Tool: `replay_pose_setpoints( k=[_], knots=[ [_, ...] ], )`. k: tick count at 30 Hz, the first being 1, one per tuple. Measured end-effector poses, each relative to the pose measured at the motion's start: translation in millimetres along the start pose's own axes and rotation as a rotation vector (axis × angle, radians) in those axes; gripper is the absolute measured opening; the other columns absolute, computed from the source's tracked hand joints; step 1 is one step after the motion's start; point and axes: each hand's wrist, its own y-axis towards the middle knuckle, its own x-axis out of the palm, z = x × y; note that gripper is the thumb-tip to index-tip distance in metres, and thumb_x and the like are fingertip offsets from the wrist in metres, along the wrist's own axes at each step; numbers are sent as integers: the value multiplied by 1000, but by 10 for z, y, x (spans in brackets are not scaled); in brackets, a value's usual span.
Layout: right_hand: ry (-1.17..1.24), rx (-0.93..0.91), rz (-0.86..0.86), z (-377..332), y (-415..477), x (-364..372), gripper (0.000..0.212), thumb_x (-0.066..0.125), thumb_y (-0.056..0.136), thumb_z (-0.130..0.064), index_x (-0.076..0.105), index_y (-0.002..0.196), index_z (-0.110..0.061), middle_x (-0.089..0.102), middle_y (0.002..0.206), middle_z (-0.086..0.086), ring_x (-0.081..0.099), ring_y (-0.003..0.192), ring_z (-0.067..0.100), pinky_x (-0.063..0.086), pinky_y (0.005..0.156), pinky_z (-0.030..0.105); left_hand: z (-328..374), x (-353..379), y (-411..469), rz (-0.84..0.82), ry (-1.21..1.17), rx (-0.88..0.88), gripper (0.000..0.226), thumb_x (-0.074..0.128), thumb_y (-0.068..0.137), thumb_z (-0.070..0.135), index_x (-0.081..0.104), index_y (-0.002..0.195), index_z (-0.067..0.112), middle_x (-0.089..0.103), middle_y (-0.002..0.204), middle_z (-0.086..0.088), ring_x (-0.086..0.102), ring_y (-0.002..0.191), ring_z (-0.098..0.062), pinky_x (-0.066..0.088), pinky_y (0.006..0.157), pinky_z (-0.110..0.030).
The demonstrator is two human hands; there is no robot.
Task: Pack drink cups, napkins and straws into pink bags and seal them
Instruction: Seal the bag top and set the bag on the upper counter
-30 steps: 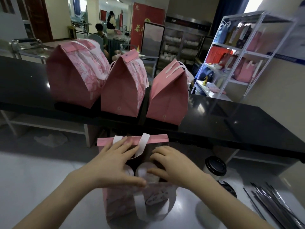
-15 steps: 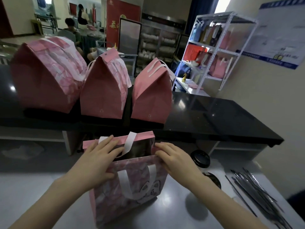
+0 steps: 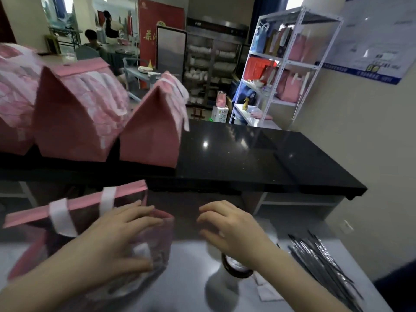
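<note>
An open pink bag (image 3: 74, 206) with white handles stands on the grey worktop at lower left. My left hand (image 3: 117, 239) holds its near wall, fingers over the rim and thumb on the front face. My right hand (image 3: 227, 226) hovers to the right of the bag, clear of it, fingers loosely curled and holding nothing. Below its wrist stands a drink cup (image 3: 236, 267) with a dark lid, partly hidden by the arm. A bundle of dark wrapped straws (image 3: 324, 262) lies at the right. A white napkin (image 3: 269, 292) lies beside the cup.
Three folded-shut pink bags (image 3: 150, 129) stand in a row on the black counter (image 3: 258, 158) behind the worktop. A white metal shelf rack (image 3: 290, 64) with more bags stands at the back right. People sit far off at the back left.
The open bag has shifted left with my left hand on it. My right hand has let go of the bag's rim and drawn away to the right, above the cup.
</note>
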Motion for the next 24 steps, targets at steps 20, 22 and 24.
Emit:
replay_pose_setpoints(
  k=[20, 22, 24],
  knots=[
    [264, 693, -366, 2128, -1860, 666, 38, 59, 89, -30, 58, 126, -20, 58, 121, 4, 53, 115, 22, 44, 94, 32, 2018, 2829, 2166, -244, -104, -200, 49, 48, 92, 16, 40, 140, 9, 33, 148, -10, 33, 135, -25, 32, 107, -30],
    [256, 676, -359, 2173, -1845, 786, 41, 59, 90, -30, 54, 130, -20, 56, 124, 5, 49, 118, 24, 42, 96, 33, 1990, 2917, 2267, -206, -101, -250, 54, 48, 91, 13, 35, 143, 9, 28, 152, -12, 27, 139, -25, 26, 111, -29],
    [205, 656, -377, 2229, -1825, 892, 49, 64, 86, -30, 50, 132, -21, 54, 128, 4, 46, 119, 26, 40, 97, 34, 1957, 2981, 2355, -178, -45, -307, 59, 49, 91, 12, 29, 147, 10, 21, 155, -14, 22, 142, -27, 21, 114, -29]
  ],
)
